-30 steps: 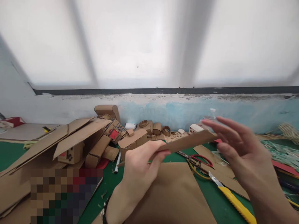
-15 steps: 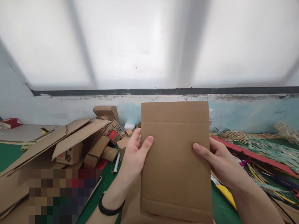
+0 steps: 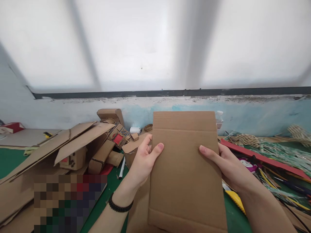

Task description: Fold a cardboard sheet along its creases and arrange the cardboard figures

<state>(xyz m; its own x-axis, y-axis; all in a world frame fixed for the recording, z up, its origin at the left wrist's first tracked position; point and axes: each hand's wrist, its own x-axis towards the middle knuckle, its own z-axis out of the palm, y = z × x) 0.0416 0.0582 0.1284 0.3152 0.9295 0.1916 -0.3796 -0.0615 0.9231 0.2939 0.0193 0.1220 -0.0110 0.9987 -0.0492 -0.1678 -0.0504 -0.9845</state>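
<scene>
Both hands clamp a creased cardboard sheet (image 3: 187, 171) upright at centre, thumbs on its face: the left hand (image 3: 143, 160) at nine o'clock, the right hand (image 3: 224, 165) at three, probably for inspection. A yellow knife (image 3: 234, 199) lies at four o'clock on the green table (image 3: 107, 194).

Two hands, left (image 3: 143, 161) and right (image 3: 228, 168), hold one card sheet (image 3: 187, 174). One knife (image 3: 234, 199), one pen (image 3: 121, 168), one bottle (image 3: 219, 119).
</scene>
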